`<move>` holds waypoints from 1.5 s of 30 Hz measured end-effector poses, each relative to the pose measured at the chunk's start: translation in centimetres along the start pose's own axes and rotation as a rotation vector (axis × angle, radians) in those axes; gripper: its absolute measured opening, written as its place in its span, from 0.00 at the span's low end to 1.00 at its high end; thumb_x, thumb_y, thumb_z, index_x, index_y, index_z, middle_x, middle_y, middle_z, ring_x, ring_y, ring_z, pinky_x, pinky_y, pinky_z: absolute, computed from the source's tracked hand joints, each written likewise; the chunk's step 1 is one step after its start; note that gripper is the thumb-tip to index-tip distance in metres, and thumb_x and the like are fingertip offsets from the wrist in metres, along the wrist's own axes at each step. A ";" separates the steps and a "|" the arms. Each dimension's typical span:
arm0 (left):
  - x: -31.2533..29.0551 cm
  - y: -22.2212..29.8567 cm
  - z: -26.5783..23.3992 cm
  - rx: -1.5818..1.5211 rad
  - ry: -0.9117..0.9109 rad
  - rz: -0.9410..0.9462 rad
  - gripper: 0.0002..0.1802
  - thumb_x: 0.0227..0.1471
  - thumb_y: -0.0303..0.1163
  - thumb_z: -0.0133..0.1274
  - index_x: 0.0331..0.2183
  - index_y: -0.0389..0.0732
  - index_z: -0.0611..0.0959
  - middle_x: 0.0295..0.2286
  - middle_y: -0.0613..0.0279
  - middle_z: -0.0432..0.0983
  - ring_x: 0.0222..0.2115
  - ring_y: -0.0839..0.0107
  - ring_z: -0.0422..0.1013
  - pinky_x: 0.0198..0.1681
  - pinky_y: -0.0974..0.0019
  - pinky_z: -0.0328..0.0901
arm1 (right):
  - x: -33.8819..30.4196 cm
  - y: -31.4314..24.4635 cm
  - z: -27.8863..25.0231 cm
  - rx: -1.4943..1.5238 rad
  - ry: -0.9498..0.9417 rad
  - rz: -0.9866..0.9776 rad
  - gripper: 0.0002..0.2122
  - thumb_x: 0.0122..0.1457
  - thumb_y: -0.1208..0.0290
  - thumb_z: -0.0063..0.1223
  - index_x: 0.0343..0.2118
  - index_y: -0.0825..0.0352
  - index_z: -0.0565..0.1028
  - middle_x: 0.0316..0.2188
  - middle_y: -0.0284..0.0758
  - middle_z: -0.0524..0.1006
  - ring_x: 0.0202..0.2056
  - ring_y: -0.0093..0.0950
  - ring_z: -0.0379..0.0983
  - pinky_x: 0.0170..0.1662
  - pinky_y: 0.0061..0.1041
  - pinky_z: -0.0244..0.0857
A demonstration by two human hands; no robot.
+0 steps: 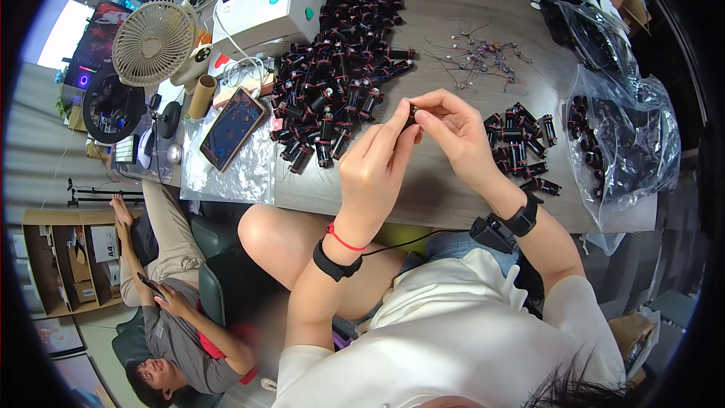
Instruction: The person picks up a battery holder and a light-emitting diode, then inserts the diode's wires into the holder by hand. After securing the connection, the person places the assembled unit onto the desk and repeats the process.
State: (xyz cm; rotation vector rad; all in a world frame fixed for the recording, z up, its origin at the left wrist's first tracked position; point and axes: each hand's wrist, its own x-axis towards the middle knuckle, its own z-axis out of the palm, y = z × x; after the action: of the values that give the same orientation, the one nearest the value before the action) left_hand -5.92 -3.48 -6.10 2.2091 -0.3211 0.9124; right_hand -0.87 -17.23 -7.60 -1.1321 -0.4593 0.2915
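Note:
Above the front part of the table, my two hands meet at the fingertips. A small black cylinder [412, 112] is pinched between them; the fingers cover most of it. My left hand [370, 170] grips it from the left, and my right hand [455, 136] has thumb and fingers closed on it from the right. Left of and beyond my hands lies a large heap of black cylinders with reddish ends and thin wires [340, 75]. A smaller group of black cylinders [517, 143] is beside my right wrist. Farther back, small round parts with thin wire leads [483, 57] are scattered.
A clear plastic bag [638, 140] with black cylinders lies at the right edge. On the left are a phone [234, 128] on a flat plastic bag [253, 174], a cardboard tube [202, 97], a fan [155, 41] and a white printer-like machine [268, 7]. Someone sits at left holding a phone.

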 end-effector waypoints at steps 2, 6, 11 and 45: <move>-0.1 0.0 0.1 -0.011 0.008 -0.001 0.19 0.49 0.22 0.58 0.46 0.37 0.80 0.23 0.61 0.76 0.18 0.73 0.70 0.20 0.71 0.65 | 0.0 0.1 -0.2 -0.012 -0.002 0.000 0.09 0.63 0.75 0.48 0.43 0.72 0.72 0.35 0.32 0.75 0.34 0.18 0.71 0.39 0.19 0.66; 0.0 0.2 0.5 -0.057 0.034 -0.023 0.18 0.50 0.22 0.58 0.45 0.38 0.81 0.23 0.60 0.76 0.19 0.72 0.71 0.21 0.71 0.65 | -0.1 0.3 -0.4 -0.030 0.013 -0.010 0.09 0.63 0.74 0.47 0.43 0.71 0.72 0.35 0.32 0.76 0.34 0.18 0.71 0.39 0.19 0.66; 0.1 -0.4 0.0 -0.047 -0.044 -0.022 0.16 0.50 0.21 0.56 0.44 0.39 0.81 0.24 0.58 0.76 0.19 0.68 0.71 0.23 0.67 0.66 | 0.4 1.2 -0.1 -0.027 0.022 -0.030 0.09 0.63 0.73 0.47 0.42 0.71 0.73 0.33 0.32 0.76 0.33 0.18 0.71 0.38 0.19 0.66; 1.7 1.5 9.9 0.096 -0.625 0.175 0.18 0.42 0.22 0.54 0.40 0.43 0.76 0.30 0.54 0.73 0.33 0.54 0.73 0.35 0.55 0.70 | 5.5 -7.0 -21.3 -0.982 0.235 -0.061 0.05 0.46 0.77 0.56 0.26 0.71 0.75 0.20 0.33 0.75 0.25 0.20 0.72 0.31 0.21 0.66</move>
State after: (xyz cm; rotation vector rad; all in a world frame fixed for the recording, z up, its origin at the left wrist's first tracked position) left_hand -0.27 -11.44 -9.00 2.5449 -0.7826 0.2981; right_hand 14.34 -34.56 -7.42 -2.0749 -0.4295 -0.1582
